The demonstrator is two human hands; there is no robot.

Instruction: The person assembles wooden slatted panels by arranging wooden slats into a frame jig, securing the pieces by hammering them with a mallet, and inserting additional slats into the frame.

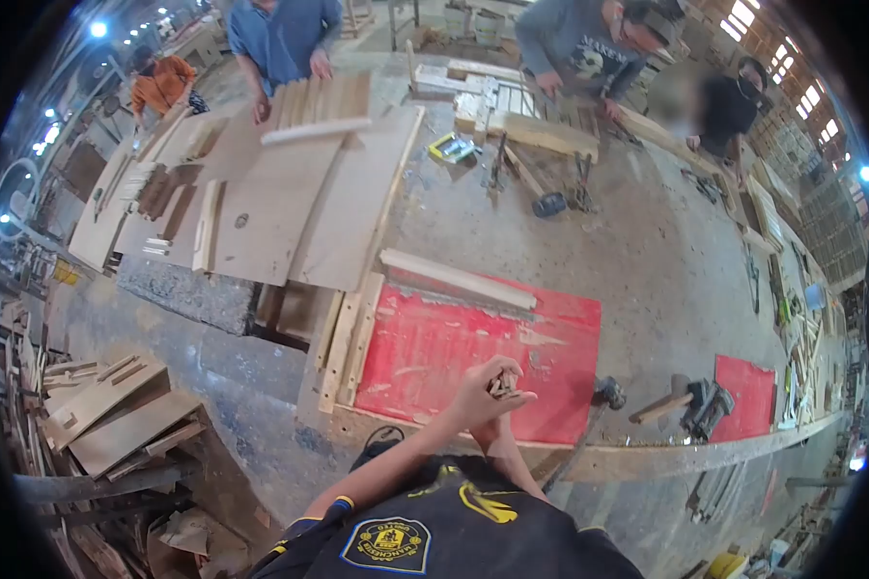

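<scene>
My left hand (478, 398) is above the red sheet (434, 338), its fingers curled round several small brown pieces (502, 384), which look like bits of wood. Close against it, my right hand (493, 428) is mostly hidden, and its fingers cannot be told apart. The red sheet lies on the worktable near its front edge. A pale wooden strip (459, 278) lies along the sheet's far edge. To the right of the sheet rests a dark hammer head (608, 391).
A wooden-handled hammer (661, 407) and a dark metal tool (710, 410) lie at the right. Farther back is a mallet (548, 204). Large boards (261, 212) cover the left side. Scrap wood (116, 415) is piled lower left. Several people work across the table.
</scene>
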